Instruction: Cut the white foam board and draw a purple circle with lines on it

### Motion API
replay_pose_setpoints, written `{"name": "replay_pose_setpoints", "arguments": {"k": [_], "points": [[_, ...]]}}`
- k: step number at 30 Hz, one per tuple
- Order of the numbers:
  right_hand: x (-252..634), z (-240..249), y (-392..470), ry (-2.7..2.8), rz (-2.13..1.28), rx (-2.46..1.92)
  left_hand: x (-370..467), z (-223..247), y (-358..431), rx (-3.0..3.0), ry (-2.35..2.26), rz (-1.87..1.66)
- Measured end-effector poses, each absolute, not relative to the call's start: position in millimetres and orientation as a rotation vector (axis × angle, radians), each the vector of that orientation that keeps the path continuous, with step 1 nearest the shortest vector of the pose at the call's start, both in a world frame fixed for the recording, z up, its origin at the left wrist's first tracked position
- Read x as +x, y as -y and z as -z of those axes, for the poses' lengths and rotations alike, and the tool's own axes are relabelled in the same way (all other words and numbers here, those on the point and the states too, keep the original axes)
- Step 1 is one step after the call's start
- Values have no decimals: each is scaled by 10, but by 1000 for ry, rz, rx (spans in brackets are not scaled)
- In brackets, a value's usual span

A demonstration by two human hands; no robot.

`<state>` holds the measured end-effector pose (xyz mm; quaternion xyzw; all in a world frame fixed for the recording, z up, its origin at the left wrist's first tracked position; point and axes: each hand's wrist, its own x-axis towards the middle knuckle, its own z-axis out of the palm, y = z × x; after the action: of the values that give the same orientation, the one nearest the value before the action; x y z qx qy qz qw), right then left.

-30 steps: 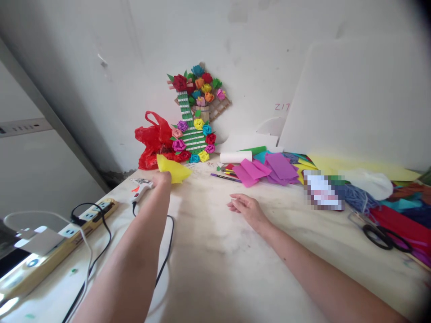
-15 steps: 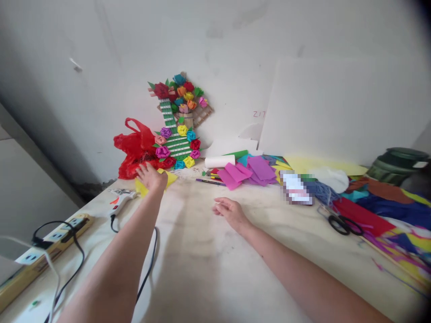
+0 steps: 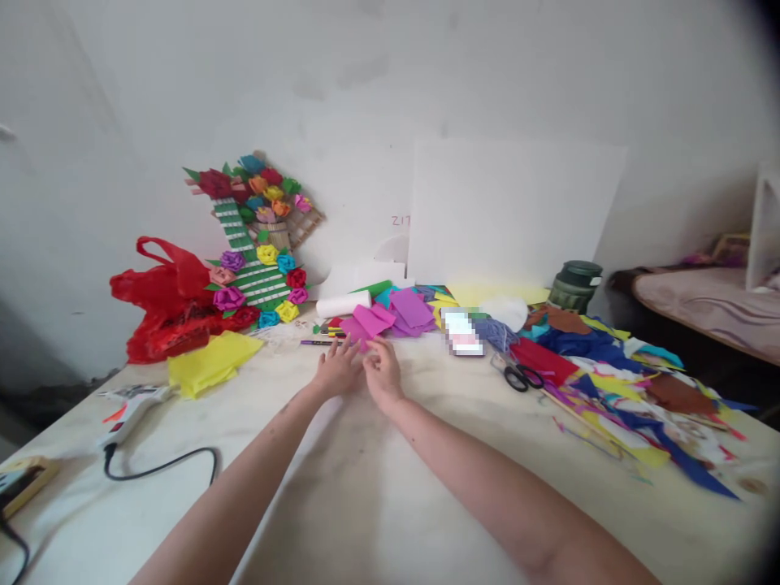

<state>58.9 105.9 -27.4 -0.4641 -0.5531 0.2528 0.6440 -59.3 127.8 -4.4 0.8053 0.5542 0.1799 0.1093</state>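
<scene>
My left hand rests over the middle of the table with its fingers spread toward the pink paper. Right beside it, my right hand has its thumb and fingertips pinched together at the near corner of the pink paper. Purple sheets lie just behind and to the right. A purple pen is to the left of my left fingers. The yellow paper lies farther left, touched by neither hand.
A glue gun with a black cord and a red bag are at the left. Paper flowers stand against the wall. A phone, scissors and coloured scraps cover the right side.
The view has turned right. My left hand has left the yellow paper and moved beside my right hand, which has reached forward to the pink paper and closed on its corner.
</scene>
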Motion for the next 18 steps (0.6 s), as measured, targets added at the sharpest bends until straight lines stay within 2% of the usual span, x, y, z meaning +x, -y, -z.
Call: {"name": "replay_pose_setpoints", "arguments": {"k": [11,18], "points": [[1030,168,-1328,1241,-484,-1233,-185,195,-1168,2187,-1491,-828],[1274,-44,-1651,980,-792,-1210,92,136,-1283,1711,-1414,-1221]]}}
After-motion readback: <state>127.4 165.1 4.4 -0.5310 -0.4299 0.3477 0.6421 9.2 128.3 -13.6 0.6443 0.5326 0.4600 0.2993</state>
